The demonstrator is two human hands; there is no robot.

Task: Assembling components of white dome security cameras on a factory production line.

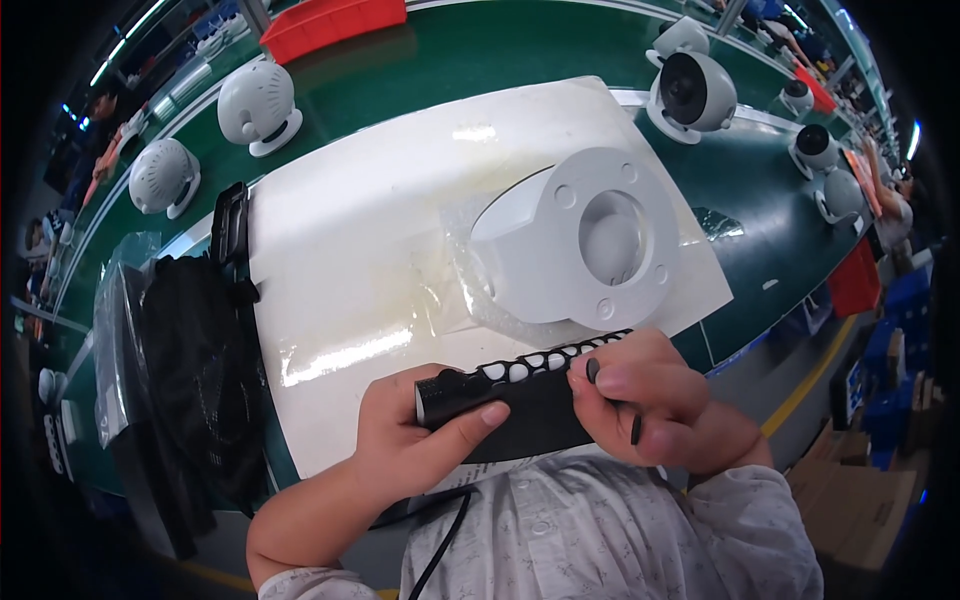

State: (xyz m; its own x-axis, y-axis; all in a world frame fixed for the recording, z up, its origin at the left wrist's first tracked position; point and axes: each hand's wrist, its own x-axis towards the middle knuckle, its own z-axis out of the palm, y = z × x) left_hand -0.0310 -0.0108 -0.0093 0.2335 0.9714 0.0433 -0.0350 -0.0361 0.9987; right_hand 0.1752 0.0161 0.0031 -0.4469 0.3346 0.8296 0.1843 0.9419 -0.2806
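Note:
My left hand (415,430) is closed around a black sheet (545,425) curled over at its far edge. Pale round spots run along that curled edge, where the black layer is cut out. My right hand (660,400) is closed at the sheet's right end, with small black round pads (635,430) between its fingers; two show edge-on. Just beyond the hands lies a white fan-like appliance (530,245), its round base turned toward me. The base has a large central opening and several shallow round recesses. Clear plastic wrap (455,290) lies under it.
A white board (340,240) covers the green table (450,50). A black bag (200,360) and a black tray (230,225) flank its left edge. White appliances (257,105) stand beyond it, some with dark fronts (690,90). A red bin (330,25) sits at the back.

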